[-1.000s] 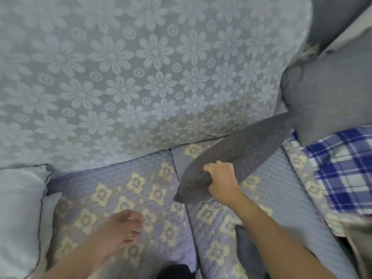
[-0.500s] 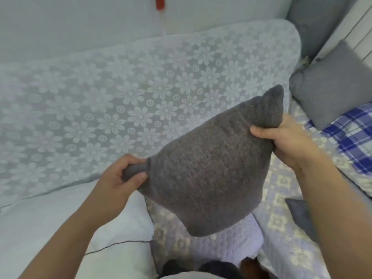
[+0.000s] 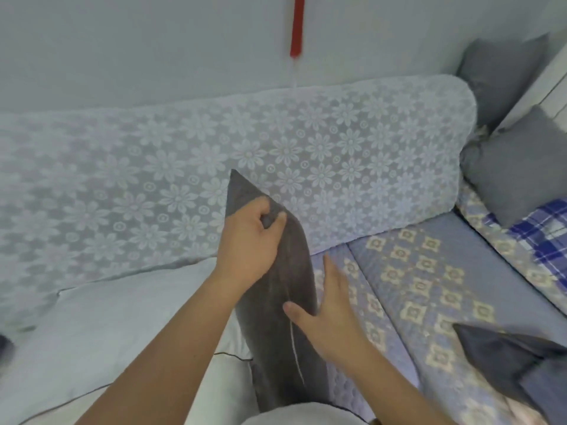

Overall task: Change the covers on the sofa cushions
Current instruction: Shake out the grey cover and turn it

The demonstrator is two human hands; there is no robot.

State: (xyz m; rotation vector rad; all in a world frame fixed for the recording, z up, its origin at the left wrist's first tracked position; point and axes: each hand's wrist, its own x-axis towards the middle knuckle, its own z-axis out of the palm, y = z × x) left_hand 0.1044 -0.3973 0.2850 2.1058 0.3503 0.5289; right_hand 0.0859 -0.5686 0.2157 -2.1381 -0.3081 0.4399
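A dark grey cushion [image 3: 285,342] stands on edge in front of me, its zipper seam facing up toward me. My left hand [image 3: 250,240] grips the cushion's upper edge, fingers curled into the fabric. My right hand [image 3: 328,308] lies flat against the cushion's right side, fingers straight and thumb across the edge near the zipper. Under and left of the cushion lie white bare cushion inserts [image 3: 107,332]. A loose dark grey cover [image 3: 515,360] lies on the sofa seat [image 3: 429,271] at the lower right.
The sofa backrest [image 3: 184,185] wears a white floral lace throw. Two grey cushions [image 3: 509,167] and a blue checked cloth [image 3: 543,234] sit at the right end. A red strip [image 3: 297,26] hangs on the wall behind.
The cushion went from lying on the seat to being lifted in both hands, then turned on edge. My right hand let go of its corner and now lies flat on its side.
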